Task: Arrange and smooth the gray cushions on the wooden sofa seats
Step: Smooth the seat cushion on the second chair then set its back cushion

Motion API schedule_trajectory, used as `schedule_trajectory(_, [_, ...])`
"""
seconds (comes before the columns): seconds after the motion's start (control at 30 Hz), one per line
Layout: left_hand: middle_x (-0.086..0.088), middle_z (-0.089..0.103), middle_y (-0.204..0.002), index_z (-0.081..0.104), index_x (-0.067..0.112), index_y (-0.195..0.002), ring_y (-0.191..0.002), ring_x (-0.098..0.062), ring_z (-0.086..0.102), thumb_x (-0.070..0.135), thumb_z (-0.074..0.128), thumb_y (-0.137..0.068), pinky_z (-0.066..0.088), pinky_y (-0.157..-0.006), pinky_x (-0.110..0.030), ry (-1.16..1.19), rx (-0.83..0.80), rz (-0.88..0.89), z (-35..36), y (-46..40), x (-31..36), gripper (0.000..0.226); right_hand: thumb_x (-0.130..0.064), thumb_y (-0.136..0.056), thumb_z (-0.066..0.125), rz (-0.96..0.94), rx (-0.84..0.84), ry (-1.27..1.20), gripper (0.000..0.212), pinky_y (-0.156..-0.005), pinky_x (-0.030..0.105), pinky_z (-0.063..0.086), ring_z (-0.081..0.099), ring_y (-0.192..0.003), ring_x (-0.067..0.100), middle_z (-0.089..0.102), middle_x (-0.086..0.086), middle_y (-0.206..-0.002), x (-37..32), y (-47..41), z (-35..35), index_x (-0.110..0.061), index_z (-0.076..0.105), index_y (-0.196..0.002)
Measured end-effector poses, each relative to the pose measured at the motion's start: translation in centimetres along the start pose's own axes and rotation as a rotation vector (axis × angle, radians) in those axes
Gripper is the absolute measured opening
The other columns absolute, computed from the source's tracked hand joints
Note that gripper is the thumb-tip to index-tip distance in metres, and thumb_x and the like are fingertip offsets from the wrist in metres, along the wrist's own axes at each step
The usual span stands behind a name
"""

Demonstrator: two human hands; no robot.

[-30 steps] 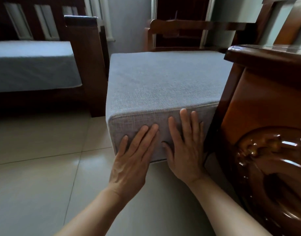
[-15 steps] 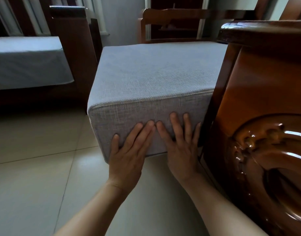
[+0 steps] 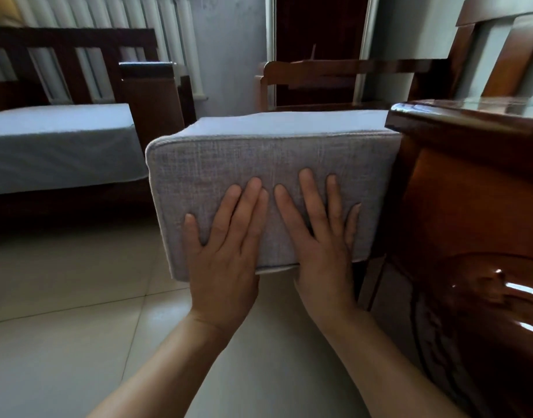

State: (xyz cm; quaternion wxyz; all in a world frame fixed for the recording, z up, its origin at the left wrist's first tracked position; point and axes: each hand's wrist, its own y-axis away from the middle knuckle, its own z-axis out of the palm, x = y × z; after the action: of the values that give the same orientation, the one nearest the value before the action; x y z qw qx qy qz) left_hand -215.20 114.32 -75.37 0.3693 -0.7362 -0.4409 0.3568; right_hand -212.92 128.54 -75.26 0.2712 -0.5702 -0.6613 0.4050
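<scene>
Gray cushion [image 3: 289, 164] front face | both hands flat, fingers straight, pressing: left [image 3: 226, 251], right [image 3: 322, 245]

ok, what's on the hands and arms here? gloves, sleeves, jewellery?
Nothing worn that shows. The left hand and right hand are bare: no gloves, no rings visible on the fingers, no watch or band at either wrist. Both forearms are bare down to the frame's bottom edge, so no sleeve shows. Nails look short and unpainted. No markings or tape.
</scene>
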Motion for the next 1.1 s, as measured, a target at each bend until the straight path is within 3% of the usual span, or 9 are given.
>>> schedule_trajectory(0.13, [-0.001,0.015,-0.158,0.014,0.015,-0.152,-0.146,-0.019,0.015,0.029,0.065,-0.076,0.008,-0.113,-0.052,0.023,0.036,-0.017,-2.1,-4.7,-0.7,0.092,-0.019,-0.088,0.033,0.009,0.049,-0.063,0.064,-0.114,0.061,0.003,-0.001,-0.147,0.025,0.009,-0.006,-0.158,-0.5,-4.2,-2.0,-0.032,0.019,-0.149])
schedule_trajectory(0.27, [0.001,0.016,-0.158,0.016,0.016,-0.151,-0.146,-0.018,0.015,0.028,0.072,-0.07,0.009,-0.112,-0.053,0.035,0.017,-0.033,-3.7,-8.1,-1.1,0.099,-0.009,-0.092,0.043,0.017,0.125,-0.171,0.061,-0.118,0.044,-0.002,0.001,-0.147,0.021,0.017,-0.008,-0.158,-0.3,-6.7,-3.0,-0.028,0.027,-0.148])
schedule_trajectory(0.37, [0.004,0.012,-0.159,0.015,0.017,-0.152,-0.146,-0.016,0.012,0.025,0.078,-0.06,0.004,-0.112,-0.051,0.038,-0.027,-0.053,-4.6,-10.3,-1.8,0.112,0.01,-0.079,0.041,0.036,0.187,-0.327,0.068,-0.12,0.04,0.001,0.01,-0.147,0.021,0.027,-0.002,-0.155,-1.0,-7.8,-3.8,-0.017,0.043,-0.142])
schedule_trajectory(0.43, [0.005,0.011,-0.159,0.013,0.018,-0.152,-0.146,-0.016,0.011,0.023,0.079,-0.054,0.001,-0.112,-0.05,0.041,-0.055,-0.05,-4.8,-10.7,-2.0,0.118,0.001,-0.076,0.034,0.061,0.247,-0.412,0.061,-0.12,0.043,0.009,0.022,-0.145,0.02,0.039,0.003,-0.149,-1.3,-8.5,-4.2,-0.01,0.054,-0.133])
schedule_trajectory(0.53, [0.004,0.014,-0.158,0.018,0.017,-0.151,-0.145,-0.017,0.014,0.025,0.079,-0.054,0.004,-0.112,-0.051,0.025,-0.057,-0.034,-5.0,-10.9,-2.2,0.115,-0.015,-0.086,0.04,0.085,0.373,-0.293,0.049,-0.116,0.052,0.017,0.031,-0.141,0.023,0.044,0.007,-0.146,-0.6,-10.5,-3.9,-0.009,0.056,-0.131])
schedule_trajectory(0.63, [0.003,0.015,-0.158,0.02,0.017,-0.151,-0.145,-0.017,0.017,0.025,0.074,-0.057,0.01,-0.111,-0.052,0.03,-0.051,-0.03,-5.1,-11.3,-2.4,0.109,-0.028,-0.09,0.043,0.044,0.422,-0.136,0.049,-0.113,0.053,0.022,0.035,-0.139,0.026,0.044,0.008,-0.145,-0.1,-11.5,-3.0,-0.009,0.054,-0.133])
schedule_trajectory(1.1, [0.005,0.014,-0.159,0.019,0.017,-0.151,-0.146,-0.016,0.014,0.028,0.078,-0.05,0.008,-0.112,-0.05,0.079,-0.135,-0.027,-6.8,-16.3,-4.0,0.118,-0.026,-0.088,0.045,0.029,0.562,-0.091,0.043,-0.107,0.05,0.035,0.048,-0.13,0.025,0.057,0.008,-0.134,-0.2,-16.7,-4.2,-0.007,0.066,-0.12])
